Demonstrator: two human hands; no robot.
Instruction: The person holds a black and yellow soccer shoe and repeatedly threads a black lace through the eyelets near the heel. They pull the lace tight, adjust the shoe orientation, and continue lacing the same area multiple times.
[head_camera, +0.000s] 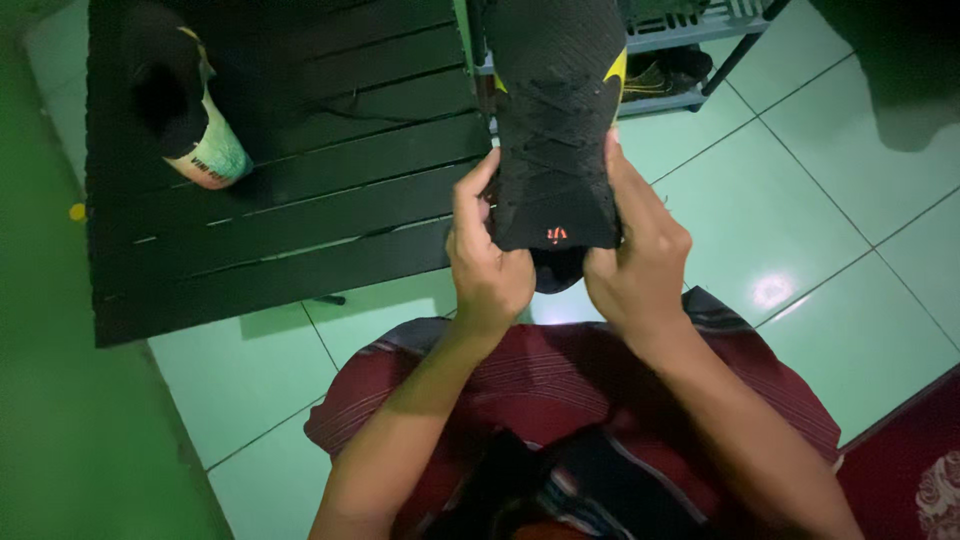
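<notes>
Small red-orange emblem (557, 235) at the lower edge of the tongue of a black knit lace-up shoe (556, 120), the one mark on that face. Pale band with dark lettering along the heel end of a second shoe (185, 100), lying on its side at the far left of a low black slatted worktop (300, 210); body of that shoe black, sole pale mint fading to cream, thin yellow edge at the collar. Small yellow round spot (77, 211) on the green floor just off the worktop's left edge. Grey slatted rack (690, 30) at the top, behind the held shoe, with a dark shoe with yellowish laces (665, 78) on its lower tier; upper tier too cut off to tell its contents. Held shoe raised in front of the body, above the lap and pale green floor tiles (800, 200), toe pointing away, opening toward the wearer of the camera; black laces crossed over the upper, a yellow flash at the right side near the rack. Left hand (487, 265) closed on the left edge of the tongue and collar, thumb up along the side of the upper. Right hand (635, 255) closed on the right edge, fingers wrapped behind, thumb pressing on the front. Both hands just beside each other, pinching the shoe's opening between them. Dark red striped cloth (560, 390) over the lap below; a dark red patterned rug (910, 470) at the lower right corner.
</notes>
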